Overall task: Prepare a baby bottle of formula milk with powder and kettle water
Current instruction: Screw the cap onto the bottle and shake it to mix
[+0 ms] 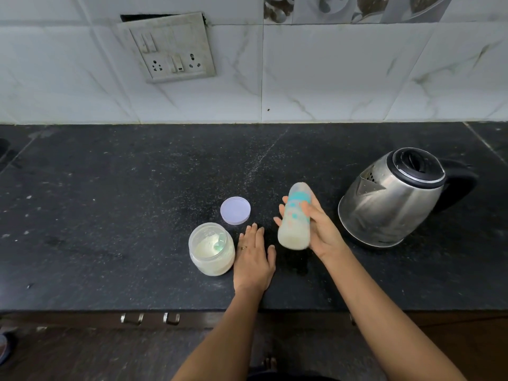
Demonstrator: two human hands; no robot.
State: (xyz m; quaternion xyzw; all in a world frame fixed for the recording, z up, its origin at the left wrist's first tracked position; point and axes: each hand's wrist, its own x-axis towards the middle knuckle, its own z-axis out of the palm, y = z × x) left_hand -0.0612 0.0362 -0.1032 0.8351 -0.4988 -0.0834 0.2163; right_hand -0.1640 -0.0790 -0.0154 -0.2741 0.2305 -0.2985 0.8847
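Note:
My right hand (320,229) grips a baby bottle (294,218) with teal markings, held tilted above the black counter; it looks blurred and holds pale milky liquid. My left hand (254,259) rests flat on the counter, fingers straight, between the bottle and an open clear jar of formula powder (211,250). A scoop lies inside the jar. The jar's round lid (235,210) lies on the counter just behind it. A steel kettle (395,196) with a black lid and handle stands to the right of the bottle.
The black stone counter (110,215) runs to a white tiled wall with a switch-and-socket plate (171,50). Drawer handles (149,318) show below the counter's front edge. Specks of powder dot the counter.

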